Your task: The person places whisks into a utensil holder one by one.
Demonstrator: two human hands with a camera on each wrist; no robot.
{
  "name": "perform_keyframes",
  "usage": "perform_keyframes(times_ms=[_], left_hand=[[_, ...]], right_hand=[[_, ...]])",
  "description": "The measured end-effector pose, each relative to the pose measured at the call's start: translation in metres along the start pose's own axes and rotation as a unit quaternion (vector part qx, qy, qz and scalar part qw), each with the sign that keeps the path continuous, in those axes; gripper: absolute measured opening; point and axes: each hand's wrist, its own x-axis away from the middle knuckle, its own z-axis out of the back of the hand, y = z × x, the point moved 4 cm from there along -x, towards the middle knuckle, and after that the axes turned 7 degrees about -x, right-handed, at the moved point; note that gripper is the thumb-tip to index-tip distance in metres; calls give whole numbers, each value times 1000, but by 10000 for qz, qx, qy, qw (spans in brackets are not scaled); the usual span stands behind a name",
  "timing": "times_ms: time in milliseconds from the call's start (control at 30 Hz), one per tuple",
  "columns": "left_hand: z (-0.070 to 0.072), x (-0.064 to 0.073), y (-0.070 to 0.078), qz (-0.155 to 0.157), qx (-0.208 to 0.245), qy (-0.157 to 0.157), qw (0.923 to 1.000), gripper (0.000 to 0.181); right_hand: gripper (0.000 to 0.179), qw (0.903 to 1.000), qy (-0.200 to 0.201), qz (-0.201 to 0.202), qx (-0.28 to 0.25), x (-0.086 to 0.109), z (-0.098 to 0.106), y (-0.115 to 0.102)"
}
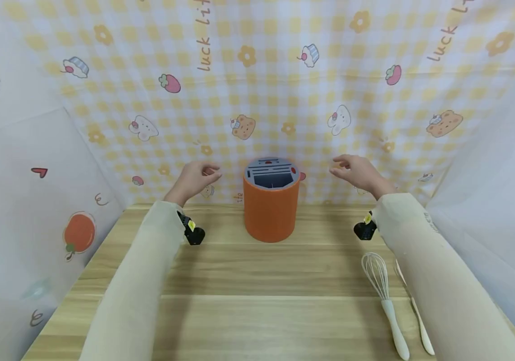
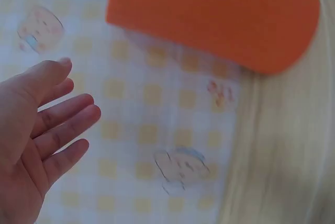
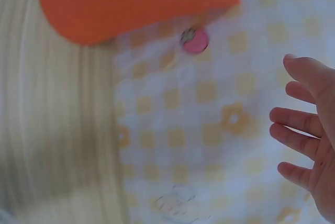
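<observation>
Nearest the viewer, two pale sleeves are running forward on either side of the wooden table, leaving its middle in sight. At the right, a whisk is lying with its wires pointing toward the back, and a slim pale utensil is lying just beside it, partly covered by the sleeve; its far end is not showing well enough to name. Both are presumably being kept to the side so the centre stays accessible, handles facing the person for easy pickup. Black devices are sitting at both wrists, apparently angled to watch each hand's work. Farther back, an orange container is standing upright at the table's rear centre, its grey slotted top facing up — likely so that the slots and the larger opening are staying reachable from above. The left hand and right hand are hovering to either side of it, well apart from its wall. Each is holding nothing, fingers loosely bent and spread, thumb apart from the fingertips; the near-even spacing is suggesting a neutral, ready posture rather than a grasp. Behind everything, a checked cloth is hanging, probably serving as a backdrop — whether the container is touching it, one cannot tell.
</observation>
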Motion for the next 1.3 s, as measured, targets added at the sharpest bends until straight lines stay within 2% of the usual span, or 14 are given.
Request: perform_keyframes(times_ms=[100,167,300,533,733,867,1033,1300], left_hand=[[3,-2,13,-228,223,249,9992,35],[2,-5,21,-284,286,288,9988,33],[-1,-11,35,-267,347,197,9988,32],[-11,-18,50,-313,504,20,9982,31],[-22,-20,48,-37,647,-304,9974,30],[-29,-20,46,13,620,-439,9971,29],[-36,-19,45,-19,666,-432,9968,26],[-43,-15,41,-53,829,-353,9959,23]], right_hand=[[47,9998,2,173,-58,-5,0,-13],[47,9995,-34,292,-132,-9,-2,-22],[46,9983,-156,489,-279,-15,-7,-41],[46,9957,-426,684,-450,-25,-23,-59],[43,9909,-782,728,-815,-31,-38,-62],[44,9920,-820,689,-661,-32,-44,-60],[44,9938,-856,583,-397,-32,-48,-58],[43,9945,-867,519,-261,-32,-52,-55]])
